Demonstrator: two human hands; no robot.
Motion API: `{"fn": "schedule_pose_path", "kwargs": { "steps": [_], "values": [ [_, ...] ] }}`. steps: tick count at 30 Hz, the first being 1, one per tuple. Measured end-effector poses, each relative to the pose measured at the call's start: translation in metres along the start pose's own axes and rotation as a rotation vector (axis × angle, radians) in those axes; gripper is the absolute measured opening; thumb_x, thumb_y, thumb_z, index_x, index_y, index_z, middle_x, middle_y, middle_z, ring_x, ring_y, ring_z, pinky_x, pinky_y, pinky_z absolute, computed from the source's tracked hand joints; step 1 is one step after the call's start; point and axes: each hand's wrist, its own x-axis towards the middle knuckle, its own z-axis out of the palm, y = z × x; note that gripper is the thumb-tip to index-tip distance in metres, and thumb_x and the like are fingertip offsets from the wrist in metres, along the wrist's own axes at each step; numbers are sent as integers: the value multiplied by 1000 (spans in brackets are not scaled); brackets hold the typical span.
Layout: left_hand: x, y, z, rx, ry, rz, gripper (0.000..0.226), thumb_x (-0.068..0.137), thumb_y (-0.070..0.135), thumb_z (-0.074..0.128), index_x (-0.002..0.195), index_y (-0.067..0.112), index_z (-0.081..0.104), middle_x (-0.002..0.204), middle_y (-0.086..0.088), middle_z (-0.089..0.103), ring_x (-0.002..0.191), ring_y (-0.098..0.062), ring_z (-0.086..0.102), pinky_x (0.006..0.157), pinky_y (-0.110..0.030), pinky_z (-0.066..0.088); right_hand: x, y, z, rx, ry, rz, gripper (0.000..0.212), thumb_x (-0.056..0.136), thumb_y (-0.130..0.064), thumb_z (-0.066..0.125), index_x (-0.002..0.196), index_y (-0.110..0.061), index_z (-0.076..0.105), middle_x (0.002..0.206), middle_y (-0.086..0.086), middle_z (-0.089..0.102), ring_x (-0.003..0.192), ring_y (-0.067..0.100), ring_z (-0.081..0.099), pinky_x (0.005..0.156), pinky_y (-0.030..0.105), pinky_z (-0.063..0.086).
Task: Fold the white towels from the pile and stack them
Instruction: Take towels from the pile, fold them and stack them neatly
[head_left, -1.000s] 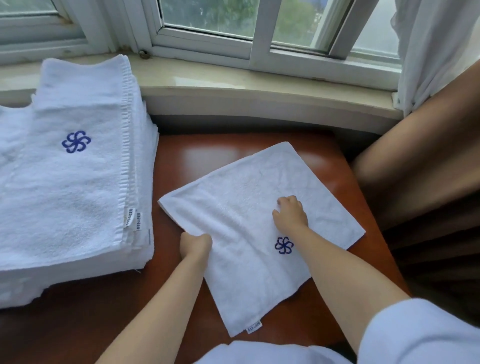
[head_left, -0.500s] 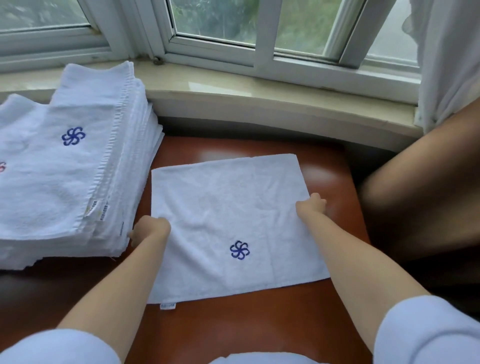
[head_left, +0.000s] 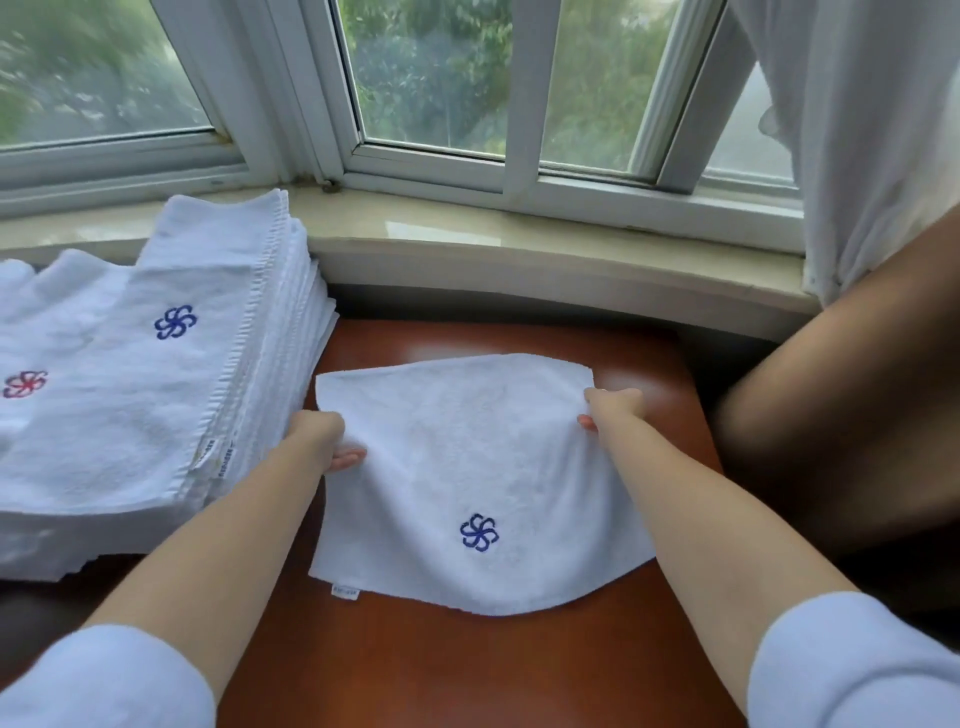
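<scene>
With my left hand (head_left: 321, 437) and right hand (head_left: 613, 410) pinching the towel (head_left: 467, 467) mid-frame by its side edges, I should lift evenly so corners meet.

No readable text anywhere.
Small tag (head_left: 345, 592) on near edge of my towel (head_left: 467, 457) has print, too blurry to read; same w/ tags (head_left: 224, 461) on the stack (head_left: 156, 395). Only marks: blue pinwheel logo (head_left: 479, 532) on my towel, blue (head_left: 175, 322) & red (head_left: 25, 384) ones on stack.
</scene>
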Motion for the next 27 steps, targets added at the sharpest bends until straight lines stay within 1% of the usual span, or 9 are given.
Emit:
{"fn": "schedule_pose_path", "kwargs": {
  "steps": [2,5,8,11,15,17,20,25,27],
  "values": [
    [-9,23,2,19,50,227,17,95,11,44,106,2,54,87,-24,64,65,-34,68,53,-34,55,-9,-22,-7,60,59,-123,16,83,-24,66,84,-11,56,70,-7,53,39,13,60,56,24,55],
    [-23,59,-4,18,191,576,35,88,32,61,65,6,54,77,-23,63,72,-35,61,73,-44,54,-22,-62,-18,207,107,-266,27,81,-25,68,65,-18,48,70,-10,53,36,10,59,39,18,48],
    [-27,80,-14,-80,251,696,44,80,40,69,62,3,50,67,-14,48,65,-25,49,72,-49,53,-36,-85,-37,328,160,-333,19,80,-26,65,67,-15,56,71,-5,61,55,18,64,49,27,55],
    [-21,71,-22,-72,257,708,47,80,38,68,68,-6,54,70,-16,49,69,-27,52,71,-47,51,-43,-75,-53,323,200,-345,23,79,-29,57,83,-7,63,72,1,63,60,22,64,64,38,59],
    [-3,8,-25,127,250,636,35,86,33,62,77,-1,61,87,-26,63,85,-38,59,74,-39,44,-44,-9,-61,123,249,-267,26,85,-28,55,97,-7,64,103,16,67,88,34,64,79,35,52],
    [9,-37,-27,314,217,554,34,88,30,59,96,-3,65,101,-27,65,96,-41,60,79,-39,45,-41,36,-64,-78,244,-119,36,88,-23,58,118,-1,61,120,18,61,108,37,59,86,33,45],
    [20,-99,-35,532,140,357,28,85,19,57,105,0,61,102,-22,64,92,-40,59,76,-35,46,-43,94,-66,-330,110,143,44,92,-9,54,133,5,48,135,21,50,122,36,50,95,34,44],
    [23,-111,-41,692,145,385,37,88,36,54,111,8,57,109,-15,63,94,-35,57,74,-34,42,-54,117,-59,-512,210,126,42,91,-30,52,125,-6,58,132,17,53,135,33,32,111,42,23],
    [26,-96,-34,653,90,439,36,88,40,56,104,7,60,105,-14,64,86,-31,56,70,-33,40,-51,108,-54,-430,195,63,39,90,-32,54,120,-8,60,125,16,58,128,34,41,108,42,31]
  ]
}}
